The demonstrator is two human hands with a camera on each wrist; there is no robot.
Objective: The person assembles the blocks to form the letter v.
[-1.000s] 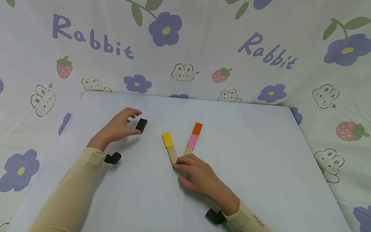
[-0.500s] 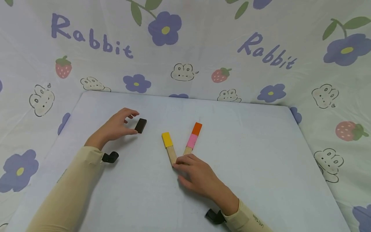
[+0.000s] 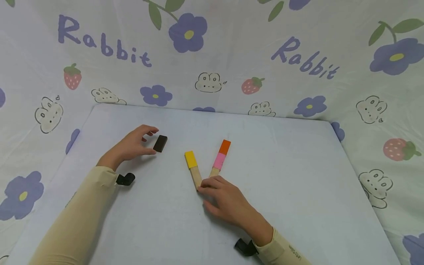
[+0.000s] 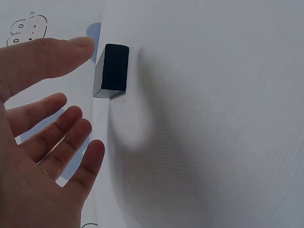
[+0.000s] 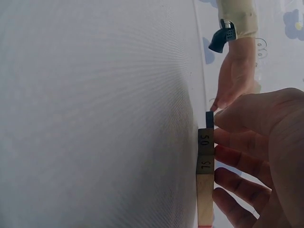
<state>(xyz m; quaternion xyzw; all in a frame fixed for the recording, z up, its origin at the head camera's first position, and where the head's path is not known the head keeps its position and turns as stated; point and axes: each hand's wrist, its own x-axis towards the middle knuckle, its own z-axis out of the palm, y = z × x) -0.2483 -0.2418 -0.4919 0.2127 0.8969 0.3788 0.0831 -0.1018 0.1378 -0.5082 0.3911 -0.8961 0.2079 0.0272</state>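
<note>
A black block [image 3: 160,143] lies on the table. My left hand [image 3: 134,143] is beside its left end, thumb and fingers spread; in the left wrist view a small gap shows between the thumb [image 4: 57,54] and the block. Further right, blocks form a V. Its left arm is a yellow block [image 3: 191,159] and a plain wooden block [image 3: 196,177]; its right arm is an orange block [image 3: 225,147], a pink block [image 3: 219,161] and another wooden piece [image 3: 215,172]. My right hand [image 3: 228,200] rests relaxed fingertips at the V's near point, hiding it. Digits mark the wooden ends [image 5: 205,164].
A white-covered table [image 3: 298,184] carries the blocks. Behind and beside it hangs a cloth [image 3: 232,44] printed with rabbits, flowers and strawberries. A black wrist camera mount [image 3: 126,179] sticks out from the left sleeve, another mount [image 3: 246,247] from the right.
My left hand has drawn slightly back to the left, its thumb coming away from the black block, which stays lying in place. The right hand and the V of blocks hold still.
</note>
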